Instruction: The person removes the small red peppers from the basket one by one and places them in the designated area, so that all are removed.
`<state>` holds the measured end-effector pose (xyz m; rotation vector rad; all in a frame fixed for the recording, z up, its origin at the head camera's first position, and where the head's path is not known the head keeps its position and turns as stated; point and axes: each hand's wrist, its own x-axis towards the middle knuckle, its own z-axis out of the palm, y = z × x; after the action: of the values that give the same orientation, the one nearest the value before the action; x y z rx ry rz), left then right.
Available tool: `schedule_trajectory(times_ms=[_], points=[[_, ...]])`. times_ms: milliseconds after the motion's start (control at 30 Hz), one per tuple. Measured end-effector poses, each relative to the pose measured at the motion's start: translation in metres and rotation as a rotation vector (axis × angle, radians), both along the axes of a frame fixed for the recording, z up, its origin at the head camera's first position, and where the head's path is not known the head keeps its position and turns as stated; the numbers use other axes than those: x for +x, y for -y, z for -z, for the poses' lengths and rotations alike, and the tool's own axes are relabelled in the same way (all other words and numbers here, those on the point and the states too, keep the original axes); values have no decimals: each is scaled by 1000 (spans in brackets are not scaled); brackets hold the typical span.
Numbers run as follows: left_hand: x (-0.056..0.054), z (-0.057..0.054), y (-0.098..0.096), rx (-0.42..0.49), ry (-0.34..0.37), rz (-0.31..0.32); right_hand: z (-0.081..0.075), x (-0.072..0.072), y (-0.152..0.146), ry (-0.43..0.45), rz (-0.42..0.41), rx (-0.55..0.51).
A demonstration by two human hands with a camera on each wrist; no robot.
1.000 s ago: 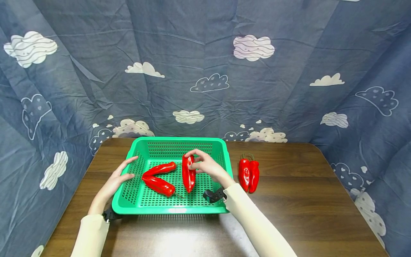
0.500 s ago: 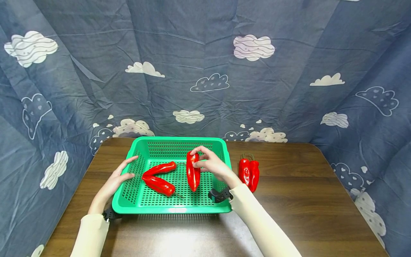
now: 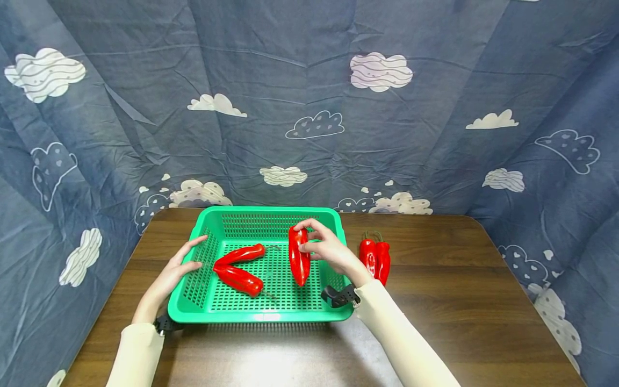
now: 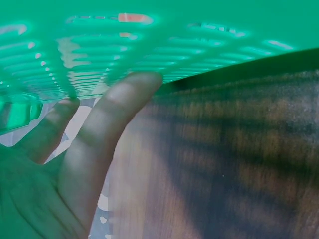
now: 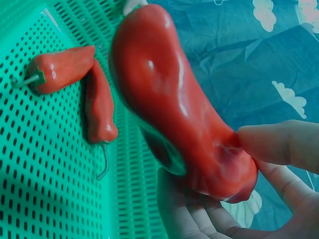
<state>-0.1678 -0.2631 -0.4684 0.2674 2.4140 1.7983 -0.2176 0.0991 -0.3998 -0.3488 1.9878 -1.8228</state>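
My right hand (image 3: pixel 333 253) pinches a long glossy red pepper (image 3: pixel 299 258) near its broad end, with the tip pointing toward the front. In the right wrist view, thumb and fingers hold the wide end of this pepper (image 5: pixel 154 74), which overlaps the basket wall. Two more red peppers (image 3: pixel 239 279) lie in the green perforated basket (image 3: pixel 251 318), their tips meeting at its left. My left hand (image 3: pixel 170 271) is at the basket's left side with fingers extended; in the left wrist view its fingertips are right at the slotted wall (image 4: pixel 219 35).
To the right of the basket, two red peppers (image 3: pixel 382 260) lie side by side on the brown wooden table (image 3: pixel 450 301), partly behind the right forearm. A blue-grey curtain (image 3: pixel 309 156) with cloud prints hangs behind the table. Each wrist wears a black strap (image 3: pixel 338 295).
My right hand has moved rightward and slightly back with the pepper, toward the basket's right wall. The left hand and the two peppers in the basket have stayed where they were.
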Motion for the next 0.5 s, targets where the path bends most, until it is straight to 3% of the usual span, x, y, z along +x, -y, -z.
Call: schedule_trajectory(times_ms=[500], points=[[0,1,0,9,-8,1,1,2,-26,-48,23,56]])
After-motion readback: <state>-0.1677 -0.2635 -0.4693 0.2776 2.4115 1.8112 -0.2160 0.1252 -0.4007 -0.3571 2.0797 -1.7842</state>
